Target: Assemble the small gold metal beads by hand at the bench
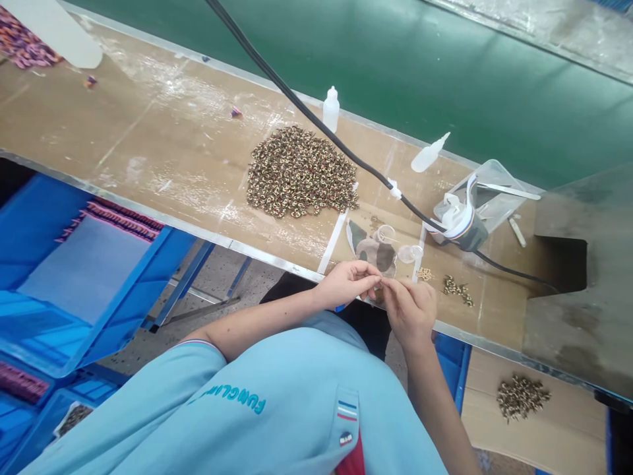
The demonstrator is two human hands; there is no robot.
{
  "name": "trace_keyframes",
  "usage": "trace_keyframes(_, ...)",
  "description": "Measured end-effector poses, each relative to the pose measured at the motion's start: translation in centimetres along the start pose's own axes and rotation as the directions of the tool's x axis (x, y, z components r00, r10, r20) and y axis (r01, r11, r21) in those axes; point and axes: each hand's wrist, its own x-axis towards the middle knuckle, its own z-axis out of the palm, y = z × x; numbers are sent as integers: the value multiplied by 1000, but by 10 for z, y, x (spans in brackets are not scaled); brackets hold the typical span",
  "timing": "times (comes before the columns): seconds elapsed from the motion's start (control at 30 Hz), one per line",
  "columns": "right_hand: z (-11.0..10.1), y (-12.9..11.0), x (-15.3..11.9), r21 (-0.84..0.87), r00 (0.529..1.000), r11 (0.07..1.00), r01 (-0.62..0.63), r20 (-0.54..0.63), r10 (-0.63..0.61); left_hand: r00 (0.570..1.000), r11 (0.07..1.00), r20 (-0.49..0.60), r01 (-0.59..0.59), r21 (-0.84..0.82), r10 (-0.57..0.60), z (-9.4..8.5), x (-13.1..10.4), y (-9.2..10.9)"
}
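Observation:
My left hand (350, 284) and my right hand (408, 307) meet fingertip to fingertip at the table's front edge. Both are closed in a pinch, and what lies between the fingers is too small to make out. Just behind them lies a camouflage-patterned cloth (378, 254) with a small clear round cup (385, 233) on it. A clear round lid or dish (410, 253) sits beside the cloth. Right of my right hand are a little heap of tan bits (424, 274) and a small cluster of dark-and-cream pieces (457, 290).
A large pile of dark-and-cream pieces (301, 173) covers mid-table. Behind stand a white squeeze bottle (331, 109) and a tipped one (429, 153). A black cable (297, 99) crosses overhead. Blue crates (126, 310) stand at left; more pieces (522, 397) lie on cardboard at lower right.

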Motion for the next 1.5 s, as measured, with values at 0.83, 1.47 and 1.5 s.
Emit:
trace_keyframes(0.83, 14, -17, -6, 239, 934, 903, -357, 66, 351, 808, 646, -32, -445, 620, 588, 6, -12, -19)
trace_keyframes(1.47, 9, 11, -7, 138, 925, 917, -374, -15, 380, 739, 565, -168, -328, 757, 653, -55, -17, 25)
trace_keyframes(1.5, 8, 12, -7, 135, 920, 912, -388, -13, 393, 705, 519, -212, -254, 816, 677, -68, -18, 32)
